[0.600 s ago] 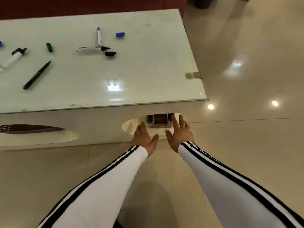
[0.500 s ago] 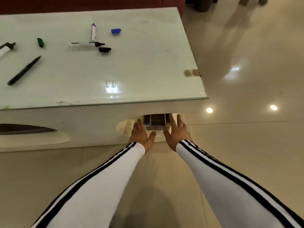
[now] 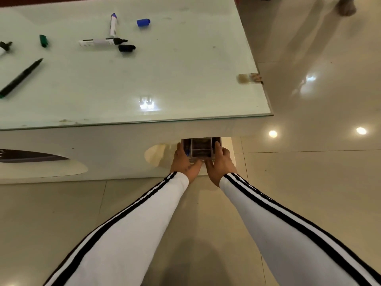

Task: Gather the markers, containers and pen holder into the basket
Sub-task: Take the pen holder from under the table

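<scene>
A clear compartmented pen holder (image 3: pixel 201 147) sits on the low shelf under the glass table (image 3: pixel 185 83), half hidden by the tabletop edge. My left hand (image 3: pixel 185 164) grips its left side and my right hand (image 3: pixel 219 164) grips its right side. On the tabletop lie a white marker with a black tip (image 3: pixel 102 41), a black cap (image 3: pixel 126 48), a blue-ended marker (image 3: pixel 113 24), a blue cap (image 3: pixel 143 22), a green cap (image 3: pixel 43 40) and a long black pen (image 3: pixel 20 77). Another marker (image 3: pixel 5 47) is cut off at the left edge. No basket is in view.
A small brush (image 3: pixel 248 78) lies at the table's right edge. A dark woven object (image 3: pixel 26 156) rests on the lower shelf to the left. Glossy tiled floor (image 3: pixel 309 182) stretches right and below. A person's foot (image 3: pixel 347 8) stands at the top right.
Both hands moved forward and closed onto the sides of the pen holder under the table. The view shifted slightly left and closer.
</scene>
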